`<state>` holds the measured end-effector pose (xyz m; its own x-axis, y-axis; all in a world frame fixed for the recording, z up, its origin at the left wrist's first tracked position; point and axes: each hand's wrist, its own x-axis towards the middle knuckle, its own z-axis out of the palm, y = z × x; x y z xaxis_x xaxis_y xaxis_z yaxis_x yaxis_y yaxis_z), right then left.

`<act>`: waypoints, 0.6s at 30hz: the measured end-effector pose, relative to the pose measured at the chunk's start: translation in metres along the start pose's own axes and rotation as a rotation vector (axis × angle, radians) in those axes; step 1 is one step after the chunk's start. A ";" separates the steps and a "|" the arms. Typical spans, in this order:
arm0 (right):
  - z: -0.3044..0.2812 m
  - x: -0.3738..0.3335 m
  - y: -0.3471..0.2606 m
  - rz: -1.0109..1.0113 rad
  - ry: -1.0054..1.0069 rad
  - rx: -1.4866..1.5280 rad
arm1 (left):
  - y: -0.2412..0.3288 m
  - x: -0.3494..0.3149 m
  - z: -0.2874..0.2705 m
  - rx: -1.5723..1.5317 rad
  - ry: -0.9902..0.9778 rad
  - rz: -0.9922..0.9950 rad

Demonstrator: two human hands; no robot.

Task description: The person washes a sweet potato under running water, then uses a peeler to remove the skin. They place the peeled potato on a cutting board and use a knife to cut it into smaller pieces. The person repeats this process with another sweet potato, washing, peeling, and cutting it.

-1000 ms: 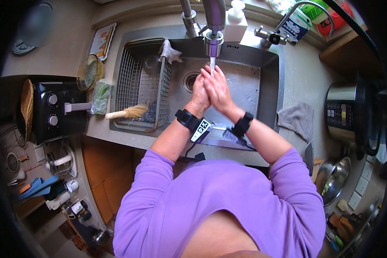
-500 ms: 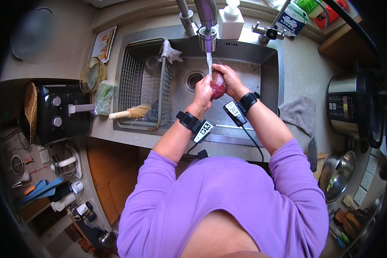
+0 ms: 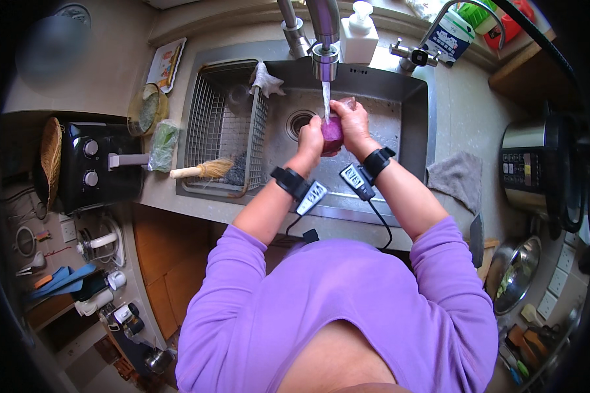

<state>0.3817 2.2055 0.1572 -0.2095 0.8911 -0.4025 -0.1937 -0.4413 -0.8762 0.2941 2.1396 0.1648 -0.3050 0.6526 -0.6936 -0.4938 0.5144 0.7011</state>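
A purple sweet potato (image 3: 332, 133) with reddish skin and a bright purple cut-looking face is held in the stream from the faucet (image 3: 325, 64). My left hand (image 3: 311, 140) is closed round its left side. From the right, my right hand (image 3: 356, 126) grips it, and a brownish-red end (image 3: 349, 103) shows beyond those fingers; whether this is the same piece or a second one I cannot tell. Both hands are over the steel sink (image 3: 385, 157), to the right of its drain (image 3: 300, 124).
A wire basket (image 3: 260, 124) fills the sink's left side, with a white cloth (image 3: 267, 80) on its rim and a straw brush (image 3: 206, 169) across its front. A soap bottle (image 3: 358, 39) stands behind. A grey cloth (image 3: 455, 180) and a knife (image 3: 476, 239) lie to the right.
The sweet potato has turned in my hands, so a bright purple face now shows where the reddish skin was. My right hand has shifted slightly, and the water still runs.
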 end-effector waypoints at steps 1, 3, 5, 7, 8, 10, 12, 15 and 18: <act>0.005 -0.001 0.004 -0.092 0.202 -0.269 | -0.009 -0.001 0.003 0.253 0.076 0.286; 0.004 -0.001 0.010 -0.105 0.182 -0.272 | -0.015 0.002 -0.004 0.449 0.140 0.490; -0.002 0.002 0.012 0.047 -0.070 0.013 | -0.016 0.005 -0.007 -0.016 -0.173 -0.051; -0.005 0.004 0.014 0.192 -0.149 0.176 | -0.012 0.005 -0.010 -0.106 -0.250 -0.265; -0.005 0.005 0.016 0.187 -0.030 0.123 | -0.016 0.001 -0.003 -0.043 -0.170 -0.188; -0.005 0.006 0.018 0.019 0.224 -0.485 | -0.020 -0.004 0.009 0.106 0.049 0.048; -0.006 0.007 0.019 0.048 0.258 -0.477 | -0.019 -0.008 0.011 0.161 0.027 0.053; -0.011 0.003 0.020 0.179 -0.035 -0.039 | -0.007 -0.007 -0.006 -0.102 -0.298 -0.126; -0.009 0.000 0.022 0.274 0.030 0.157 | -0.004 -0.004 -0.007 0.046 -0.221 -0.145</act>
<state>0.3858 2.1965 0.1352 -0.2462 0.7386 -0.6276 -0.2801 -0.6742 -0.6834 0.2911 2.1310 0.1640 -0.0465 0.6732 -0.7380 -0.4806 0.6326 0.6073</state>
